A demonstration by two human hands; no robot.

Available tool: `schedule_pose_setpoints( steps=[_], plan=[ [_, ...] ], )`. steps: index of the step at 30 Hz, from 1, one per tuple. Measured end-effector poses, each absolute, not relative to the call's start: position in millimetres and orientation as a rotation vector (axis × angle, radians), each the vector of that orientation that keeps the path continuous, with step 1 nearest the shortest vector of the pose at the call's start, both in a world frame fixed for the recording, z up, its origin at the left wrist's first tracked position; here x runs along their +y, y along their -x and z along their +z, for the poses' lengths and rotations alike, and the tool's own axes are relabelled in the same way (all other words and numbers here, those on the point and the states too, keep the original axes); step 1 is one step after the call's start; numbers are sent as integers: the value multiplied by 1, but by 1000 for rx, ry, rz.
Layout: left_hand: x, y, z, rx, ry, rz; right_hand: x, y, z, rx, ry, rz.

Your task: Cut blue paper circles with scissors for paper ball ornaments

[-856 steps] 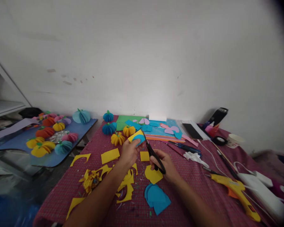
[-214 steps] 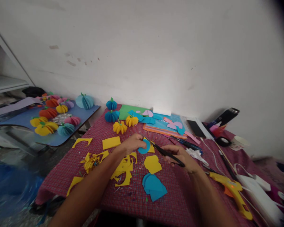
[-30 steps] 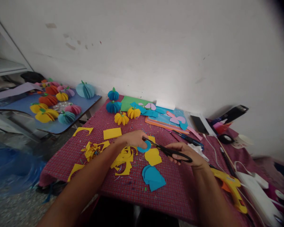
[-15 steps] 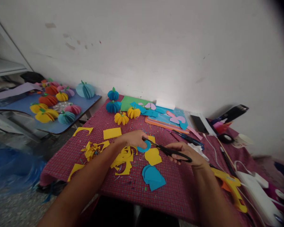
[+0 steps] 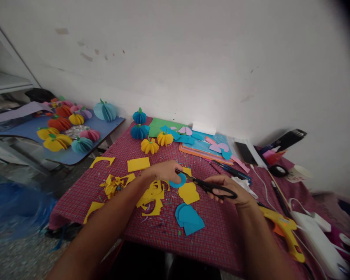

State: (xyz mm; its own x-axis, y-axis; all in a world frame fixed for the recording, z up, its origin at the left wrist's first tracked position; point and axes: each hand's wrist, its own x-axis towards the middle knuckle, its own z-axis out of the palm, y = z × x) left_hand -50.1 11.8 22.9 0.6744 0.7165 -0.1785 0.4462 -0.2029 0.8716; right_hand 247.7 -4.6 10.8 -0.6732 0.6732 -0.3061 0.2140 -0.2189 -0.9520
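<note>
My right hand (image 5: 226, 188) is closed around the handles of black scissors (image 5: 205, 185), whose blades point left. Between my left hand's (image 5: 167, 172) fingers is a blue paper circle (image 5: 177, 181), partly hidden by the fingers and right at the scissor blades. Just below the scissors lie rounded yellow paper pieces (image 5: 189, 193). Nearer to me rests a small stack of blue paper pieces (image 5: 189, 218). Yellow paper scraps (image 5: 153, 197) are strewn on the cloth under and beside my left forearm.
Several paper pumpkins stand at the back, among them a yellow one (image 5: 149, 146). A blue side table (image 5: 111, 130) holds more. Right of my arm lie a yellow glue gun (image 5: 286, 229) and a white power strip (image 5: 315, 241). A phone (image 5: 245, 153) lies near the wall.
Almost nothing differs. Both hands, the scissors and the blue circle stay in the same place, with only a very slight shift in my right hand.
</note>
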Motion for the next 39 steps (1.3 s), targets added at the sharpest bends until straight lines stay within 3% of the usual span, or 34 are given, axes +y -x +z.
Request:
schedule_pose_setpoints(
  steps=[31, 35, 39],
  plan=[
    [15, 50, 20, 890, -1755, 330, -6, -250, 22, -1819, 1168, 1875],
    [16, 49, 15, 845, -1652, 389, -4, -258, 20, -1768, 1147, 1713],
    [18, 47, 9, 929, -1570, 564, 2, -259, 19, -1809, 1243, 1254]
  ],
)
